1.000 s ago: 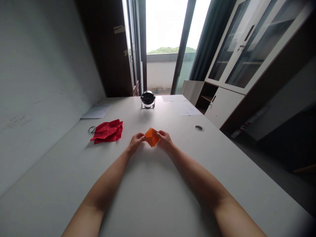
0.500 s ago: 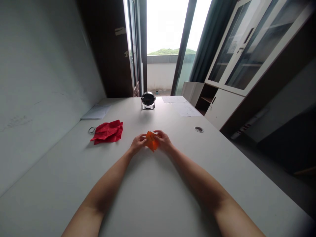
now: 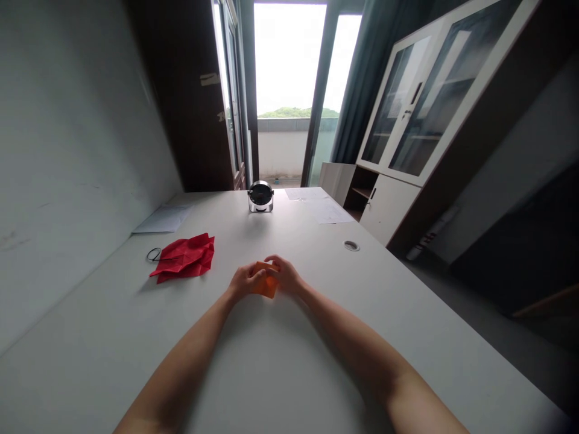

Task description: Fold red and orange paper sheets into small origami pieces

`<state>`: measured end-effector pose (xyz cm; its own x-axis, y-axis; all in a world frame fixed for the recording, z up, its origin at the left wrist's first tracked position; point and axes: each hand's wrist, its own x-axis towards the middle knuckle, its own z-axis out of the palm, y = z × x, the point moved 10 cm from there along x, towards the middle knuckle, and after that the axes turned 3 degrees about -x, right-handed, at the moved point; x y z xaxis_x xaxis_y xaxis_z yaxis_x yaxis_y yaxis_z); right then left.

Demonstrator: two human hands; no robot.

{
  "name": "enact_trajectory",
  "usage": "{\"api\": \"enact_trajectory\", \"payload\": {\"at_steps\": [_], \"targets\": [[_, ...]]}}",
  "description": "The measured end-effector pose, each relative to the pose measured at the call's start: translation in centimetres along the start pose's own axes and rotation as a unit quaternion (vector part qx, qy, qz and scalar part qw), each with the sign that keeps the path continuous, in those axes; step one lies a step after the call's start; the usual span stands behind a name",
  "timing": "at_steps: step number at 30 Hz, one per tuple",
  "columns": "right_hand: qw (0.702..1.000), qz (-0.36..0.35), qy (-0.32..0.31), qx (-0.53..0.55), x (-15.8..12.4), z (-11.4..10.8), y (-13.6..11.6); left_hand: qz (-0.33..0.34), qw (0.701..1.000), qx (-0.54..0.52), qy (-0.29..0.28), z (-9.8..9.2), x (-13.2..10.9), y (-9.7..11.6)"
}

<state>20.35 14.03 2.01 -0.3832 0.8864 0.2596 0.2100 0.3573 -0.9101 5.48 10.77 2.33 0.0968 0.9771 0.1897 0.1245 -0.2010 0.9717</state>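
A small folded piece of orange paper (image 3: 266,288) is held between my two hands, over the middle of the white table (image 3: 271,374). My left hand (image 3: 245,281) grips its left side, thumb across the front. On the right side, my right hand (image 3: 284,275) pinches the paper, its fingers curling behind the top edge. The fingers cover much of the paper's upper part. To the left of my hands lies a crumpled red sheet (image 3: 185,258) with a thin black loop (image 3: 154,254) at its left end.
A round black and silver device (image 3: 261,196) stands near the table's far edge. White papers (image 3: 328,211) lie at the far right, another white sheet (image 3: 163,219) at the far left. A round cable hole (image 3: 351,246) is at the right.
The view has shifted, so the table items appear lower and further left. My hands have come closer together on the orange paper, and the left thumb now reaches further across its front.
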Motion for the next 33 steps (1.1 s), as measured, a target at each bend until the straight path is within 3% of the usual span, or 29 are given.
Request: {"api": "enact_trajectory", "payload": {"at_steps": [4,10,14,19,25,33], "targets": [[1.0,-0.011,-0.005,-0.027,-0.2,0.2,-0.4,0.01,1.0,0.024,0.001,-0.1,0.4,-0.1],[1.0,-0.002,0.005,0.009,0.0,-0.1,0.4,-0.033,0.99,-0.125,0.059,-1.0,0.9,-1.6],[0.995,0.035,0.029,0.087,0.2,-0.1,1.6,-0.041,0.983,-0.168,0.057,-0.9,0.8,-1.5],[0.982,0.06,0.016,0.178,-0.2,0.6,1.3,-0.027,0.988,-0.146,0.05,-0.8,0.8,-0.9],[0.984,0.057,-0.017,0.166,-0.3,0.8,0.8,-0.026,0.989,-0.137,0.055,-1.1,1.0,-1.6],[0.987,0.059,0.033,0.145,0.0,-0.5,1.9,-0.02,0.994,-0.102,0.013,-0.3,1.1,-1.7]]}}
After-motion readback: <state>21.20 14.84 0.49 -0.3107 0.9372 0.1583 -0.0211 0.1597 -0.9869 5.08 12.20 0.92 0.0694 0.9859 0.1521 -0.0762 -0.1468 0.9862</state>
